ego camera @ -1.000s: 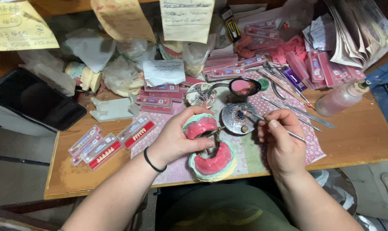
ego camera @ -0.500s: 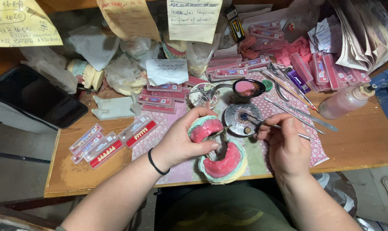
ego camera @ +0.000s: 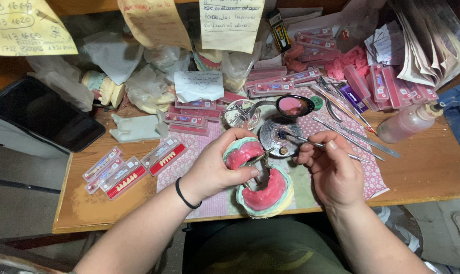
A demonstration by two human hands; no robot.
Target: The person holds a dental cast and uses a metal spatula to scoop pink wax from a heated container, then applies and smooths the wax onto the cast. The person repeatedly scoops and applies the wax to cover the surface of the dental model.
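Note:
My left hand (ego camera: 217,170) grips a hinged dental model (ego camera: 263,190) with pink wax gums on pale plaster bases, held open over the desk's front edge. A black band circles that wrist. My right hand (ego camera: 331,167) pinches a thin metal wax tool (ego camera: 311,144). The tool's tip rests in a small round metal dish (ego camera: 275,138) just beyond the model. A spoon-shaped ladle holding pink wax (ego camera: 295,105) lies behind the dish.
Tooth cards in clear cases (ego camera: 133,170) lie at the left. Several metal instruments (ego camera: 351,129) and a plastic squeeze bottle (ego camera: 407,122) are at the right. A black tablet (ego camera: 40,114) sits far left. Pink boxes, plastic bags and paper notes crowd the back of the wooden desk (ego camera: 427,172).
My right hand has swung the tool's tip up into the metal dish. My left hand keeps hold of the model, which barely moved.

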